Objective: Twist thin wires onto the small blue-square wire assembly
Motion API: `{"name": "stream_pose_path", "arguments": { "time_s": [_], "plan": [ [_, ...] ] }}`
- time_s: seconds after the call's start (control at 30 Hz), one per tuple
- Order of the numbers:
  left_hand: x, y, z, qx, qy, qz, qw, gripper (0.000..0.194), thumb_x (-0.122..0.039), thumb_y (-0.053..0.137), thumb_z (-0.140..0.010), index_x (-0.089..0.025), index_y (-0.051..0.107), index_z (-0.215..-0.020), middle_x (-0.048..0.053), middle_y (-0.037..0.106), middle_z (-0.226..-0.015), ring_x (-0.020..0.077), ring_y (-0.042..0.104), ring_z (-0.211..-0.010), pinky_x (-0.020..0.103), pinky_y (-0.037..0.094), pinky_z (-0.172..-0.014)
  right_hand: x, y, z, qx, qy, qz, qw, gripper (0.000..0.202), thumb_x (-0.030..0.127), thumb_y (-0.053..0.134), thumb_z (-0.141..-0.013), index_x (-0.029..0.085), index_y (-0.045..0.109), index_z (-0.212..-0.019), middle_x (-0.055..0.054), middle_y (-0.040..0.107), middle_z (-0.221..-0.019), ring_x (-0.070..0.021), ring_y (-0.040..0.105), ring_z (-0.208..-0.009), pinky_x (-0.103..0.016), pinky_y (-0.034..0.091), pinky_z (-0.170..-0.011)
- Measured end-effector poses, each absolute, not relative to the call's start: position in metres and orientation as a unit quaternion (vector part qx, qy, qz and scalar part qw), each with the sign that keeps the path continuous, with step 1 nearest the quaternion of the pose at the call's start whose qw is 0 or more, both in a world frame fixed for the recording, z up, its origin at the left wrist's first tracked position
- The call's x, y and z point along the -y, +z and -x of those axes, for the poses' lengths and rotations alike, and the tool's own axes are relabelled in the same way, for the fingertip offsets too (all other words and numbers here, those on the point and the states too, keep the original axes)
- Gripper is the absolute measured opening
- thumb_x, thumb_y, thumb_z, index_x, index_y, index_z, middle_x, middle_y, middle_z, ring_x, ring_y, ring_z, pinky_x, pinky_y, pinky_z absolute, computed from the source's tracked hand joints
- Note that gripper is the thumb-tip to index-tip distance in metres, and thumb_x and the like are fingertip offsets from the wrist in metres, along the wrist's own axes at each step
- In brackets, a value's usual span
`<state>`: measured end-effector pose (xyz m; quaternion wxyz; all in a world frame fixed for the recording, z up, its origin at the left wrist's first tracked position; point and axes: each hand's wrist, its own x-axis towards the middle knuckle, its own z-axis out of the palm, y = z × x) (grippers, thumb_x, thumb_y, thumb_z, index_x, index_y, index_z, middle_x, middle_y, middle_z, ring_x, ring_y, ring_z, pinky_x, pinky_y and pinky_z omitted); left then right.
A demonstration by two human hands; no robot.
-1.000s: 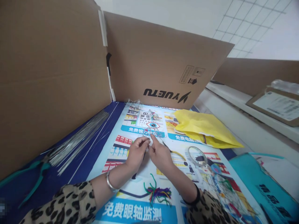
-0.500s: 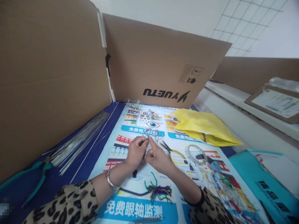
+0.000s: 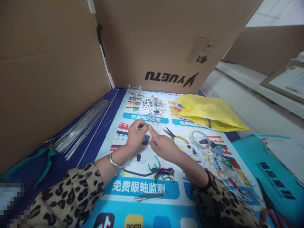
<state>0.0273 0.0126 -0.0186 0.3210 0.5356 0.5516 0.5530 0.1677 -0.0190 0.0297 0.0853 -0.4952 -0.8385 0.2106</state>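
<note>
My left hand [image 3: 136, 136] is closed in a pinch over the printed sheet, a silver bangle [image 3: 115, 161] on its wrist. What it pinches is too small to make out. My right hand [image 3: 163, 145] meets it at the fingertips, index finger stretched forward and the other fingers curled in. Just beyond them lie fine tangled wires [image 3: 155, 102]. Right of my hands rest pliers with yellow handles [image 3: 181, 138]. Closer to me is a bundle of coloured yarn [image 3: 162, 173], with short thin wire pieces [image 3: 148, 197] below it.
Long silver wires [image 3: 83, 128] and green-handled pliers [image 3: 48, 164] lie at left. A yellow bag [image 3: 211, 110], a tape roll [image 3: 200, 139], tangled wire odds and ends [image 3: 224, 167], a teal bag [image 3: 273, 177] and scissors [image 3: 273, 215] occupy the right. Cardboard walls [image 3: 152, 41] stand behind.
My view has tilted down, so everything sits higher in the picture and the scissors at lower right show. Both hands remain together at the fingertips.
</note>
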Motion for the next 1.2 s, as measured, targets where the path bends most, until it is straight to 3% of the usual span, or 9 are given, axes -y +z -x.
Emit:
{"name": "stream_pose_path", "arguments": {
  "time_s": [0.1, 0.2, 0.37, 0.53, 0.7, 0.93, 1.1, 1.2],
  "plan": [
    [-0.016, -0.017, -0.024, -0.562, 0.567, -0.525, 0.294, 0.007, -0.021, 0.055, -0.073, -0.017, 0.056, -0.067, -0.001, 0.056, -0.067, 0.0127, 0.052, -0.066, 0.023, 0.041, -0.063, 0.012, 0.042, -0.18, 0.837, 0.131, 0.518, 0.115, 0.037, 0.023, 0.041, -0.088, 0.019, 0.055, -0.122, -0.008, 0.067, -0.106, -0.0195, 0.062, -0.093, -0.029, 0.043, -0.08],
    [-0.016, -0.016, -0.023, -0.563, 0.572, -0.53, 0.274, 0.007, -0.022, 0.055, -0.073, -0.017, 0.057, -0.068, -0.001, 0.057, -0.069, 0.0132, 0.053, -0.068, 0.024, 0.041, -0.063, 0.005, 0.045, -0.185, 0.837, 0.118, 0.526, 0.096, 0.027, 0.022, 0.043, -0.088, 0.02, 0.067, -0.099, -0.005, 0.069, -0.098, -0.017, 0.062, -0.09, -0.026, 0.043, -0.079],
    [-0.017, -0.017, -0.023, -0.564, 0.577, -0.524, 0.273, 0.007, -0.022, 0.055, -0.073, -0.017, 0.057, -0.069, 0.0, 0.058, -0.07, 0.013, 0.053, -0.067, 0.023, 0.042, -0.063, 0.005, 0.027, -0.16, 0.869, 0.034, 0.493, 0.029, 0.024, 0.029, 0.047, -0.088, 0.017, 0.067, -0.092, -0.009, 0.066, -0.089, -0.0206, 0.061, -0.085, -0.029, 0.044, -0.072],
    [-0.017, -0.017, -0.023, -0.566, 0.569, -0.523, 0.286, 0.008, -0.022, 0.055, -0.073, -0.016, 0.058, -0.069, -0.001, 0.057, -0.066, 0.012, 0.051, -0.063, 0.023, 0.042, -0.062, 0.006, 0.014, -0.13, 0.877, 0.005, 0.481, 0.007, 0.021, 0.004, 0.047, -0.081, 0.009, 0.066, -0.087, -0.017, 0.063, -0.086, -0.0249, 0.058, -0.085, -0.031, 0.045, -0.067],
    [-0.015, -0.018, -0.024, -0.56, 0.565, -0.527, 0.301, 0.007, -0.022, 0.055, -0.074, -0.017, 0.058, -0.071, -0.001, 0.058, -0.067, 0.0121, 0.053, -0.063, 0.024, 0.042, -0.062, 0.005, 0.006, -0.124, 0.869, 0.017, 0.494, 0.03, 0.021, -0.002, 0.046, -0.077, 0.006, 0.064, -0.085, -0.019, 0.063, -0.082, -0.0247, 0.059, -0.079, -0.031, 0.044, -0.062],
    [-0.014, -0.017, -0.023, -0.561, 0.561, -0.529, 0.301, 0.007, -0.022, 0.054, -0.074, -0.017, 0.057, -0.071, -0.001, 0.057, -0.066, 0.012, 0.051, -0.061, 0.024, 0.041, -0.06, 0.007, 0.005, -0.145, 0.833, 0.101, 0.526, 0.136, 0.012, 0.013, 0.045, -0.079, 0.017, 0.057, -0.079, -0.001, 0.064, -0.069, -0.0125, 0.06, -0.062, -0.021, 0.042, -0.056],
    [-0.015, -0.018, -0.026, -0.561, 0.561, -0.532, 0.296, 0.005, -0.02, 0.055, -0.073, -0.017, 0.058, -0.071, -0.002, 0.057, -0.065, 0.0117, 0.051, -0.059, 0.023, 0.04, -0.059, 0.004, 0.007, -0.151, 0.669, 0.297, 0.554, 0.396, 0.01, 0.027, 0.047, -0.081, 0.02, 0.054, -0.081, 0.003, 0.06, -0.063, -0.0111, 0.056, -0.052, -0.022, 0.044, -0.051],
    [-0.013, -0.019, -0.029, -0.559, 0.561, -0.535, 0.293, 0.005, -0.02, 0.055, -0.073, -0.017, 0.059, -0.073, -0.002, 0.057, -0.065, 0.0114, 0.051, -0.058, 0.023, 0.04, -0.059, 0.0, 0.007, -0.153, 0.613, 0.317, 0.551, 0.47, 0.014, 0.031, 0.049, -0.081, 0.02, 0.054, -0.088, 0.001, 0.061, -0.071, -0.012, 0.057, -0.056, -0.024, 0.047, -0.054]
  ]
}}
